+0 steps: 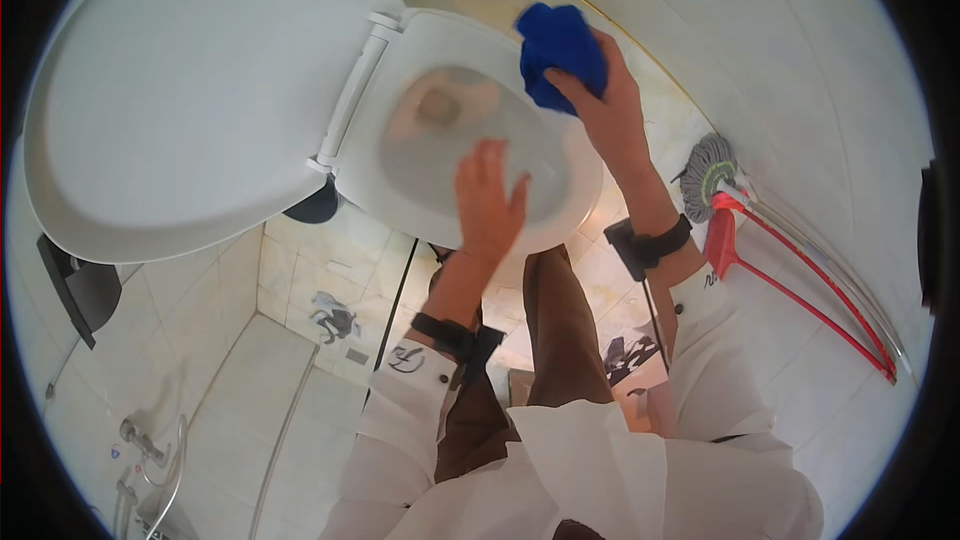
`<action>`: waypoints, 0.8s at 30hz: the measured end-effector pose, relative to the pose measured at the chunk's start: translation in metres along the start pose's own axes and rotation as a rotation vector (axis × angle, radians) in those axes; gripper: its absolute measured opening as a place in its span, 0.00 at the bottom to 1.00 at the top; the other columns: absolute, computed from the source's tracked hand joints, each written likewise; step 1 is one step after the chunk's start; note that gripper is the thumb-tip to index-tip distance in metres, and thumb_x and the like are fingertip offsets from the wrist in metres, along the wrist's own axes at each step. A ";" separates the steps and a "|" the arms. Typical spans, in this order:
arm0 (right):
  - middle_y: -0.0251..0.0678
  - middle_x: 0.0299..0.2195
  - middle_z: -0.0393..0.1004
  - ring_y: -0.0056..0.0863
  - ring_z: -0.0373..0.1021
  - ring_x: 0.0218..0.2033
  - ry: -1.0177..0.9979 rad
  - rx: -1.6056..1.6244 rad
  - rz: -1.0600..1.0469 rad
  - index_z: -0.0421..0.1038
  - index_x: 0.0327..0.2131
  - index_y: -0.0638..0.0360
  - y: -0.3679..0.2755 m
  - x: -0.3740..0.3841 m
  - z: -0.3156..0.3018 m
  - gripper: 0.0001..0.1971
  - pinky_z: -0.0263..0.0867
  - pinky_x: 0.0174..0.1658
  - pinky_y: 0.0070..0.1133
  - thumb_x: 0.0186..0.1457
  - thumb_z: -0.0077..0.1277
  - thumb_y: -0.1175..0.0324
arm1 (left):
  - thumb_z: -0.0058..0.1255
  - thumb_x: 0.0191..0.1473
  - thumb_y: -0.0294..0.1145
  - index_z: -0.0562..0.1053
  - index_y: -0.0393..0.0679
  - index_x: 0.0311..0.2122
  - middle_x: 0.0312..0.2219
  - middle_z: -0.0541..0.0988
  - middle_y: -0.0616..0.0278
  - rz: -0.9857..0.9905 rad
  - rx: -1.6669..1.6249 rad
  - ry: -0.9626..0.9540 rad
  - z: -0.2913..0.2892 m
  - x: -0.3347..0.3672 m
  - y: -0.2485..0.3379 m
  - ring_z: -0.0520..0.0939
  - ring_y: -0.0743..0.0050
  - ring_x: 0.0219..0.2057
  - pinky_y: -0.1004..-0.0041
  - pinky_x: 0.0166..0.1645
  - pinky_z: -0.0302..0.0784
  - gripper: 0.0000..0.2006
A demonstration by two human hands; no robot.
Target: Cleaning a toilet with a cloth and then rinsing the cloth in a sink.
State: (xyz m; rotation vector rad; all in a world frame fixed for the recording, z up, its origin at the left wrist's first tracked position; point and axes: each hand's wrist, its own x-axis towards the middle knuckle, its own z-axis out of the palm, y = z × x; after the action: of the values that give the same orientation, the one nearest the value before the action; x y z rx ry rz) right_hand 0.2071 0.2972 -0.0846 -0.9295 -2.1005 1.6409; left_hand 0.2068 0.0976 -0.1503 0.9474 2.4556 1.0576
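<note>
A blue cloth [560,58] is held at the far right edge of the toilet bowl [367,170], bunched and overlapping the rim in view; whether the rim is touched by it cannot be told. The cloth is pinched by the right grip [612,100], with the thumb laid across its near face and the fingers mostly hidden behind it. The left grip [487,202] is held over the near part of the toilet bowl, its thumb spread away from the fingers; its height above the bowl cannot be judged.

Black straps [665,243] with small dark devices are worn on both wrists, and white sleeves [715,350] are seen on the near side of the toilet bowl, as are brown trousers [560,330]. To the left of the toilet bowl, the white lid [200,100] is raised and joined to it by a hinge [352,90].

To the right of the toilet bowl, a grey mop head [708,175] and a red long-handled tool [722,245] are placed close together by the pale wall. Well to the near left of the toilet bowl, a metal tap [145,445] is mounted.
</note>
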 end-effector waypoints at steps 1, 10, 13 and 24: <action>0.42 0.44 0.73 0.33 0.71 0.44 -0.003 0.005 -0.003 0.66 0.51 0.61 -0.003 0.008 0.006 0.25 0.67 0.49 0.25 0.49 0.60 0.72 | 0.59 0.48 0.30 0.62 0.38 0.57 0.53 0.65 0.45 0.034 0.003 0.152 -0.015 0.022 -0.003 0.68 0.45 0.50 0.55 0.54 0.64 0.31; 0.38 0.53 0.67 0.40 0.65 0.51 -0.285 -0.768 -0.811 0.67 0.52 0.51 0.040 0.049 0.066 0.23 0.62 0.53 0.30 0.50 0.51 0.74 | 0.59 0.47 0.25 0.59 0.40 0.59 0.55 0.63 0.42 -0.002 0.118 0.262 -0.048 0.097 -0.030 0.67 0.38 0.53 0.55 0.56 0.65 0.33; 0.34 0.55 0.66 0.37 0.64 0.53 -0.407 -0.913 -0.805 0.68 0.52 0.48 0.063 0.050 0.064 0.23 0.62 0.54 0.31 0.50 0.52 0.73 | 0.60 0.48 0.27 0.61 0.42 0.59 0.55 0.64 0.42 -0.016 0.206 0.117 -0.032 0.084 -0.057 0.67 0.38 0.54 0.54 0.56 0.65 0.32; 0.31 0.52 0.68 0.37 0.66 0.48 -0.441 -0.737 -0.559 0.69 0.52 0.44 0.076 0.067 0.045 0.28 0.64 0.55 0.31 0.44 0.61 0.72 | 0.60 0.50 0.30 0.63 0.47 0.58 0.52 0.66 0.46 -0.111 0.111 0.064 0.002 0.098 -0.032 0.71 0.43 0.50 0.57 0.50 0.72 0.30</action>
State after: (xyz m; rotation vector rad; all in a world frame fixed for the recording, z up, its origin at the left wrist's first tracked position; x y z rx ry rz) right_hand 0.1529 0.3180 -0.1788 -0.0680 -2.9840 0.8282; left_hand 0.1211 0.1484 -0.1770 0.8097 2.6095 0.9375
